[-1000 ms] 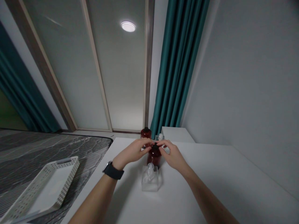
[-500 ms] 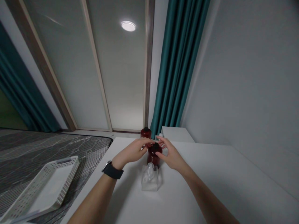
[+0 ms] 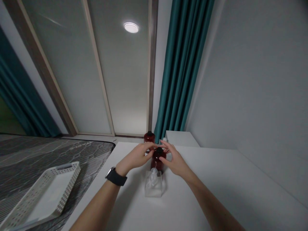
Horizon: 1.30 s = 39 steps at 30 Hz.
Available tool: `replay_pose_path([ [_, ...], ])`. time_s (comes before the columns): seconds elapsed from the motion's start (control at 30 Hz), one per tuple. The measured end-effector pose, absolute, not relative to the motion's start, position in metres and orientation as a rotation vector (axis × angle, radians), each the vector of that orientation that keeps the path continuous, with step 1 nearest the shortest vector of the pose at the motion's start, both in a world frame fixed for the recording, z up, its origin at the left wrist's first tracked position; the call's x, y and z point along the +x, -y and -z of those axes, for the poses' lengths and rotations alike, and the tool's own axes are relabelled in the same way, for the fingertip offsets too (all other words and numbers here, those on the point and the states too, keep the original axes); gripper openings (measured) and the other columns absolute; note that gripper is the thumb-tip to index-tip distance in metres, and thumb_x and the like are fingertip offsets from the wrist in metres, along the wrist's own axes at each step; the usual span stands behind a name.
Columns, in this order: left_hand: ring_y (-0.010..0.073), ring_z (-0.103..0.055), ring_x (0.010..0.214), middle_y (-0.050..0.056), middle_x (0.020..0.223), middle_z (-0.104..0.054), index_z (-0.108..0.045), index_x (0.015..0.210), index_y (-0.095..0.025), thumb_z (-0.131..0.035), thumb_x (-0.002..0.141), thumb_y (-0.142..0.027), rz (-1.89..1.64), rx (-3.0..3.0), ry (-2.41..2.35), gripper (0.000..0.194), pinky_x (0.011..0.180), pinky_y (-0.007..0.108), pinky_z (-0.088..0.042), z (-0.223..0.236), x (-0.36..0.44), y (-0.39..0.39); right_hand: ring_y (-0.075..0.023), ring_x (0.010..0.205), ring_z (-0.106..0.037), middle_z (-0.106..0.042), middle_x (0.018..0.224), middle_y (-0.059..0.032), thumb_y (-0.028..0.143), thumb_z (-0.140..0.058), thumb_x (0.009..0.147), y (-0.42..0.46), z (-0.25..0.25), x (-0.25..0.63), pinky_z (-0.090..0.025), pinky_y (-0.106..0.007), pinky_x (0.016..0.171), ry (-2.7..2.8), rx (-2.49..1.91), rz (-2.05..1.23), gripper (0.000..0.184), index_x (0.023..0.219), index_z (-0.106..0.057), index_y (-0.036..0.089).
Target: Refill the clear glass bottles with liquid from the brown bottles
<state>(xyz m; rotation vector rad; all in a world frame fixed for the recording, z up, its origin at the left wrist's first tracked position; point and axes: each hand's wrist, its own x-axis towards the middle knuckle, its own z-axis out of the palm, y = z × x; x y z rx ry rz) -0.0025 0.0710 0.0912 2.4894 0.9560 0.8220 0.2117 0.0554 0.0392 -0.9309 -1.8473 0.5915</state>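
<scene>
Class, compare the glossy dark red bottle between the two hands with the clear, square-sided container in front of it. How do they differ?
Colour: the glossy dark red bottle is deeply tinted; the clear, square-sided container is colourless.
Shape: the bottle has rounded shoulders; the container is boxy.
Top: the bottle's is black, the container's clear.
Shared: both stand on the smooth white table.

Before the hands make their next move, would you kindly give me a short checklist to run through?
1. Near red bottle upright on the white table: ok.
2. Black cap on that bottle: ok; its tightness: cannot tell.
3. Left hand and right hand at that bottle: ok.
4. Firm grip: cannot tell.
5. Clear container apart from both hands: ok.
6. White basket away from both hands: ok.
</scene>
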Motion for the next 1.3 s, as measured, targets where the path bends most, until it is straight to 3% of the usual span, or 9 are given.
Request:
replay_pose_path([
  [0.17,0.0225,-0.069,0.097,0.006,0.11,-0.074,-0.066,0.111,-0.021,-0.053,0.095,-0.015,-0.837,2.491,-0.976,0.022,0.083,0.034,-0.052,-0.088,0.0,-0.073,-0.0221,0.101,-0.059,-0.058,0.109,-0.0057,0.012,-0.063,0.081,-0.055,-0.037,0.21,-0.051,-0.042,0.094,1.841,-0.94,-0.553,0.063,0.14,-0.048,0.028],
  [0.3,0.0216,-0.068,0.091,0.005,0.106,-0.074,-0.067,0.106,-0.021,-0.058,0.094,-0.021,-0.913,2.471,-1.037,0.015,0.08,0.032,-0.052,-0.082,0.006,-0.074,-0.0248,0.113,-0.056,-0.056,0.121,-0.0093,0.017,-0.069,0.079,-0.06,-0.028,0.213,-0.049,-0.045,0.096,1.814,-0.976,-0.596,0.071,0.144,-0.043,0.026],
  [0.5,0.0191,-0.063,0.079,0.005,0.094,-0.07,-0.071,0.102,-0.019,-0.069,0.088,-0.027,-1.025,2.339,-1.073,0.016,0.073,0.029,-0.051,-0.068,0.019,-0.08,-0.0245,0.119,-0.058,-0.06,0.123,-0.0079,0.021,-0.074,0.077,-0.071,-0.012,0.222,-0.048,-0.045,0.097,1.728,-1.019,-0.897,0.076,0.144,-0.04,0.029],
  [0.63,0.0183,-0.063,0.081,0.005,0.095,-0.069,-0.073,0.108,-0.02,-0.064,0.09,-0.024,-1.012,2.257,-0.977,0.02,0.075,0.03,-0.05,-0.066,0.014,-0.086,-0.025,0.118,-0.059,-0.059,0.133,-0.0107,0.022,-0.078,0.074,-0.072,-0.011,0.222,-0.047,-0.047,0.1,1.699,-0.988,-1.016,0.08,0.144,-0.04,0.028],
  [0.8,0.0202,-0.065,0.089,0.007,0.099,-0.071,-0.071,0.096,-0.018,-0.056,0.093,-0.027,-1.122,2.087,-1.019,0.018,0.074,0.03,-0.05,-0.067,0.007,-0.091,-0.0249,0.111,-0.063,-0.063,0.127,-0.0098,0.02,-0.081,0.07,-0.071,-0.01,0.22,-0.049,-0.046,0.097,1.665,-0.984,-1.021,0.082,0.142,-0.043,0.028],
  [0.97,0.0174,-0.059,0.075,0.003,0.087,-0.068,-0.07,0.09,-0.018,-0.07,0.083,-0.029,-1.123,2.157,-1.055,0.014,0.069,0.028,-0.046,-0.066,0.021,-0.086,-0.0259,0.116,-0.061,-0.062,0.128,-0.0096,0.02,-0.081,0.069,-0.072,-0.008,0.22,-0.05,-0.044,0.094,1.646,-0.98,-1.017,0.081,0.141,-0.045,0.029],
  [1.2,0.0174,-0.056,0.074,0.002,0.085,-0.063,-0.074,0.104,-0.02,-0.062,0.09,-0.028,-0.984,2.224,-1.009,0.021,0.071,0.029,-0.045,-0.072,0.018,-0.084,-0.0246,0.11,-0.064,-0.064,0.124,-0.0091,0.018,-0.08,0.068,-0.072,-0.009,0.22,-0.051,-0.043,0.092,1.624,-0.966,-1.038,0.083,0.142,-0.044,0.028],
  [1.3,0.017,-0.056,0.074,0.003,0.088,-0.065,-0.072,0.101,-0.019,-0.059,0.09,-0.029,-0.997,2.151,-1.033,0.02,0.07,0.029,-0.045,-0.071,0.017,-0.084,-0.0241,0.112,-0.063,-0.062,0.127,-0.0087,0.018,-0.08,0.069,-0.073,-0.006,0.219,-0.05,-0.044,0.095,1.627,-0.958,-1.025,0.083,0.142,-0.043,0.029],
])
